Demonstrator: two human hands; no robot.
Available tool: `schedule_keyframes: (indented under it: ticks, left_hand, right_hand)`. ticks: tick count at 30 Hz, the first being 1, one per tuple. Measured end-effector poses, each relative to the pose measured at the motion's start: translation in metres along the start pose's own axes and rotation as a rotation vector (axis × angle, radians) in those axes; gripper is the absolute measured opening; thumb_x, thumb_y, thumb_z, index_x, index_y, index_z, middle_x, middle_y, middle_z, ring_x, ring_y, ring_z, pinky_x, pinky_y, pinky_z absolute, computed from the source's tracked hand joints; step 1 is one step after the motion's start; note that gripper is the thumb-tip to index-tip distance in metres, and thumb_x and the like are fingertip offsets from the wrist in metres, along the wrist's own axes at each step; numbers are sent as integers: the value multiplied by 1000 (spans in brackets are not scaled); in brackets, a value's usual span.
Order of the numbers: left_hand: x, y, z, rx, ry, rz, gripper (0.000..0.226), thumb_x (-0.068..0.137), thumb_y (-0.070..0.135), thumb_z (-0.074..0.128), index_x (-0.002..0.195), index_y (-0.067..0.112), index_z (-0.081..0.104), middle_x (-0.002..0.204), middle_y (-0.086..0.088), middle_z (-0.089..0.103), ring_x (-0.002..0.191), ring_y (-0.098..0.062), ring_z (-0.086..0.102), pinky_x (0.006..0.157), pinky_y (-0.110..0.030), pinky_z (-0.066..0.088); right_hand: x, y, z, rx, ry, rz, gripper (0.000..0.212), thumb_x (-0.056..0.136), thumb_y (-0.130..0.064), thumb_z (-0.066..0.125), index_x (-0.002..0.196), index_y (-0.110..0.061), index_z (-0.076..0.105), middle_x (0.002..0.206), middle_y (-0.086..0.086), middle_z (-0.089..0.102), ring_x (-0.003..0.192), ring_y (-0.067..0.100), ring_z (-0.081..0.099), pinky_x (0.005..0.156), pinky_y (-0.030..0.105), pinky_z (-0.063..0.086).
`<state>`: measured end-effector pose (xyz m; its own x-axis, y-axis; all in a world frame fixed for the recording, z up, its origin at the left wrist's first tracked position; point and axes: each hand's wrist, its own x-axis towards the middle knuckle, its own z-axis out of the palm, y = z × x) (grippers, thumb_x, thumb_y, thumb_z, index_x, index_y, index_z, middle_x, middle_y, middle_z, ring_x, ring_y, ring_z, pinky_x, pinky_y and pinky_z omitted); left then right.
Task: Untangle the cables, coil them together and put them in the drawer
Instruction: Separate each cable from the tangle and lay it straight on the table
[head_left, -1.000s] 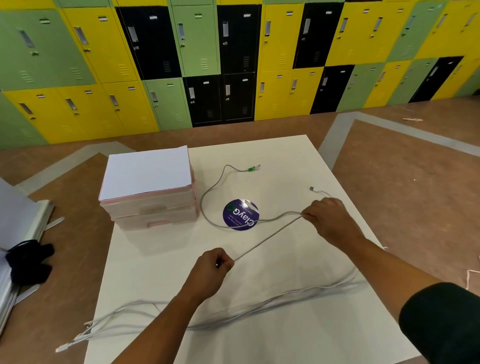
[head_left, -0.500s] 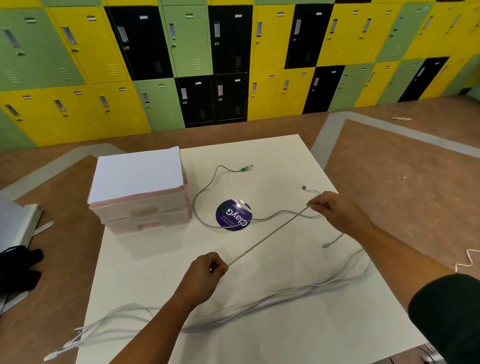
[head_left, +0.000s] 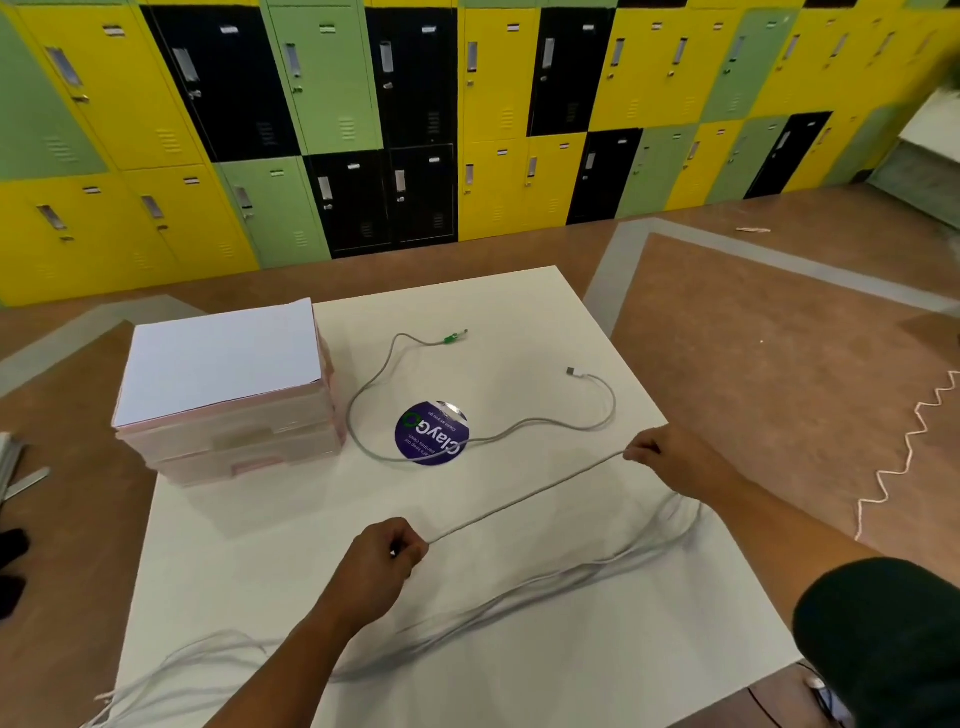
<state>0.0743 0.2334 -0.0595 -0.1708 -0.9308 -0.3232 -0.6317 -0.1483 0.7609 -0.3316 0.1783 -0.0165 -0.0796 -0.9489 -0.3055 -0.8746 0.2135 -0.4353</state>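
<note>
Pinching one grey cable (head_left: 524, 500) taut between them, left hand (head_left: 382, 561) and right hand (head_left: 670, 460) hold what looks light, limp and slippery, best taken near its plugs, with loose cables (head_left: 571, 578) lying just nearer than both grips.

Room as I see it, looking forward and down. Far wall: a bank of lockers (head_left: 467, 130) in two tiers, with yellow, green and black doors in irregular order, each bearing a small handle and vent slots. Floor (head_left: 779, 364): brown and matt, crossed by a grey band (head_left: 608, 265) that bends near the counter's far right corner. Counter (head_left: 519, 296): a white, flat top standing well apart from the lockers. On the floor to my right, a pale cord (head_left: 923, 429) lies in zigzag; farther off is a small pale scrap (head_left: 752, 229). At my left edge are dark objects (head_left: 13, 561) and flat grey strips (head_left: 26, 483), too cropped to identify. Lighting: even, diffuse.
</note>
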Motion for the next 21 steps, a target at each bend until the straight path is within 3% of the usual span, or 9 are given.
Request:
schedule_keyframes:
  ticks: [4, 10, 14, 16, 18, 21]
  left_hand:
    - [2, -5, -8, 7, 23, -2, 23, 95, 21, 63, 73, 18, 61, 64, 0, 64, 58, -6, 56, 60, -18, 45]
    - [1, -7, -4, 13, -19, 1, 20, 95, 21, 63, 76, 18, 64, 69, 0, 67, 62, -10, 60, 67, -27, 50]
    - [0, -9, -1, 7, -33, 6, 19, 95, 19, 64, 76, 17, 65, 69, 3, 67, 61, -8, 60, 69, -28, 51]
    - [-2, -11, -1, 8, -50, 8, 20, 94, 19, 64, 75, 16, 65, 68, 3, 66, 60, -7, 58, 69, -28, 50]
    - [-3, -14, -1, 12, -48, 8, 21, 95, 19, 64, 74, 16, 64, 66, 3, 65, 59, -6, 57, 68, -29, 50]
    - [-6, -23, -4, 4, -30, -7, 24, 94, 18, 65, 71, 16, 62, 65, 2, 65, 57, -6, 56, 67, -30, 49]
  right_hand:
    - [-5, 15, -2, 45, -24, 8, 21, 98, -9, 55, 97, -15, 75, 74, -4, 64, 69, 13, 57, 60, 20, 38]
    - [-11, 29, -2, -76, 65, 44, 12, 93, -14, 65, 97, -14, 76, 94, -5, 70, 87, 12, 62, 73, 23, 44]
    - [-13, 30, -5, -172, 115, 67, 15, 89, -22, 71, 79, -12, 68, 78, -6, 62, 70, 9, 53, 56, 18, 33]
    - [-12, 34, -6, -267, 126, 41, 18, 89, -26, 72, 76, -16, 66, 75, -7, 60, 72, 10, 53, 56, 20, 31]
    - [-11, 42, -6, -317, 86, -10, 8, 92, -22, 68, 87, -19, 73, 86, -7, 68, 84, 12, 58, 64, 22, 34]
    - [-13, 60, -6, -319, 31, -16, 21, 96, -14, 59, 106, -22, 75, 103, -10, 65, 98, 11, 56, 70, 13, 32]
